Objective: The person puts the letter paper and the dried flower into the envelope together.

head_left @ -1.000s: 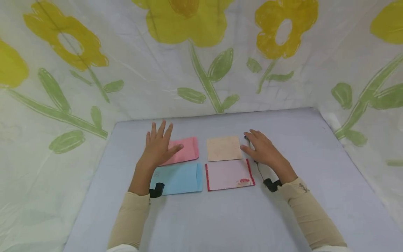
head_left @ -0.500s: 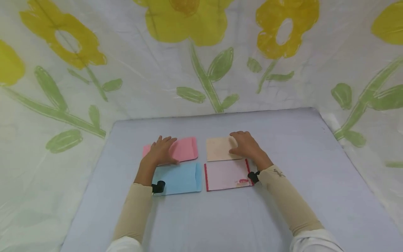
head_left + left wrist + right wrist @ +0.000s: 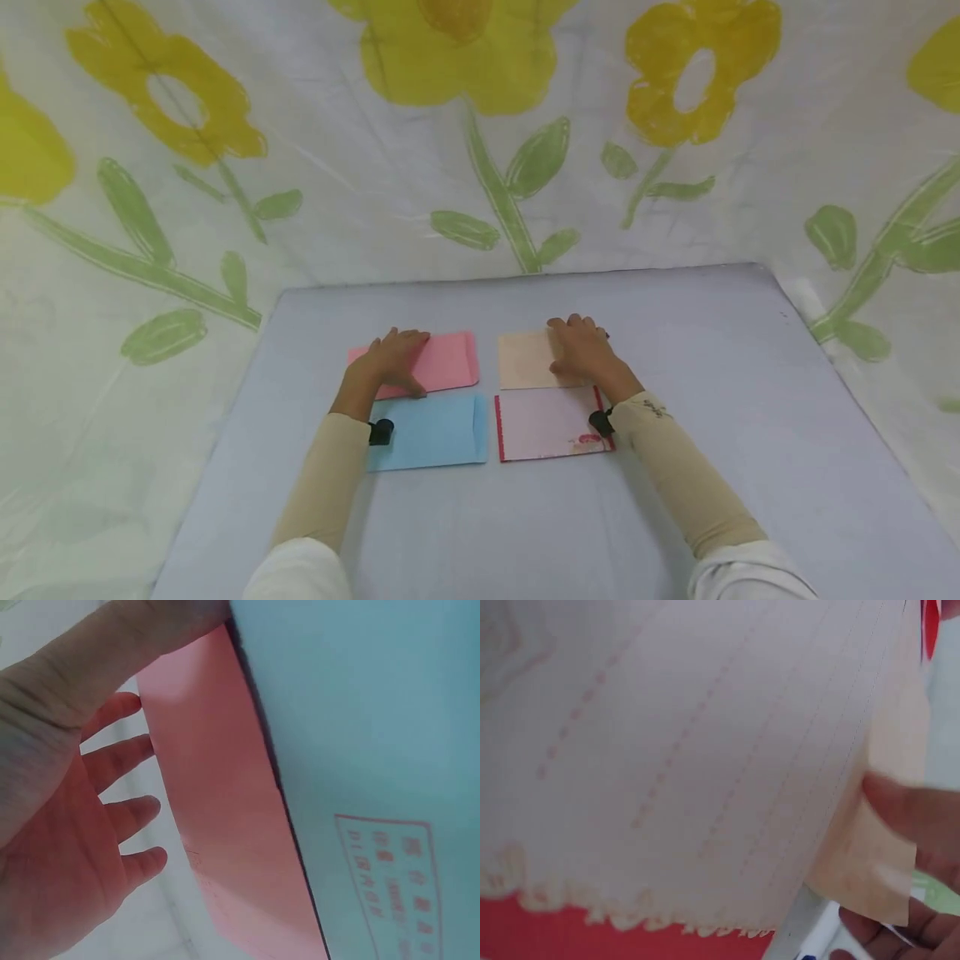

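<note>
In the head view, four paper pieces lie in two rows. My left hand [image 3: 386,362] spans the left part of the pink envelope [image 3: 448,360], thumb at its near edge. The left wrist view shows those fingers spread along the far edge of the pink envelope [image 3: 217,795]; the thumb tip is hidden. My right hand [image 3: 587,350] is over the right end of the beige envelope [image 3: 525,360]. In the right wrist view its thumb touches the beige envelope [image 3: 896,750], with fingers around the edge.
Nearer me lie a blue envelope [image 3: 431,429] and a pale pink one with red edges [image 3: 543,423]. A thin item's dark tip [image 3: 607,335] shows by my right hand. A flowered white cloth [image 3: 360,225] hangs behind the pale table [image 3: 480,533].
My right hand has moved left onto the beige envelope. The left hand has come down and nearer over the pink one, fingers less stretched. The papers keep their layout.
</note>
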### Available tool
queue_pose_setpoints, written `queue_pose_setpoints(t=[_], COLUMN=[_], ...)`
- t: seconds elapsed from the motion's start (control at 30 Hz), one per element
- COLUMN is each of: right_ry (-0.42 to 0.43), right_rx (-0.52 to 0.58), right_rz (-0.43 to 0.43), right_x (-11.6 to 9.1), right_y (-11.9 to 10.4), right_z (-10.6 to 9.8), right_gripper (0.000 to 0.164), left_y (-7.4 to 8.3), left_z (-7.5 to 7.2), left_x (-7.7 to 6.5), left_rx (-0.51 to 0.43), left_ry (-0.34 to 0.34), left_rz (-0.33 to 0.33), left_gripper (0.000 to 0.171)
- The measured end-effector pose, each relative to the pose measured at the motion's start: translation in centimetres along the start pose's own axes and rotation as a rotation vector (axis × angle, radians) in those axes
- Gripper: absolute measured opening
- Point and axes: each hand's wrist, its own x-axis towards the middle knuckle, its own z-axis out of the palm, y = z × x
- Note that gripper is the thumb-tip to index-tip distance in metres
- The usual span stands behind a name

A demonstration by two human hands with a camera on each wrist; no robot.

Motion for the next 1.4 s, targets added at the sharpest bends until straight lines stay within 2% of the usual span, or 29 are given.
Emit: queue_pose_setpoints(t=[0.1,0.17,0.47,0.7,0.83,1.1,1.4], right_ry=[0.067,0.088,0.115,0.104,0.092,0.022,-0.004], right_rx=[0.066,0.127,0.448,0.613,0.646,0.642,0.640], right_rz=[-0.030,-0.036,0.011,0.061,0.069,0.058,0.020], right_x=[0.1,0.3,0.9,1.3,1.6,1.9,2.2], right_y=[-0.1,-0.2,-0.3,-0.8,-1.2,-1.8,-2.1], right_z=[-0.1,-0.4,-2.6,-3.1,-2.6,-1.1,-0.4], right_gripper=[0.052,0.044,0.027,0.027,0.028,0.035,0.028], left_y=[0.1,0.0,-0.6,-0.8,-0.8,-0.7,-0.8], left_z=[0.0,0.0,0.1,0.3,0.5,0.8,0.7], left_x=[0.0,-0.1,-0.3,-0.1,0.2,0.2,0.0], left_rx=[0.024,0.032,-0.039,-0.071,-0.080,-0.081,-0.085], left_ry=[0.004,0.010,0.018,0.018,0.024,0.024,0.027], left_rz=[0.006,0.009,0.007,-0.002,-0.012,-0.004,-0.005], left_gripper=[0.102,0.102,0.103,0.104,0.104,0.105,0.104])
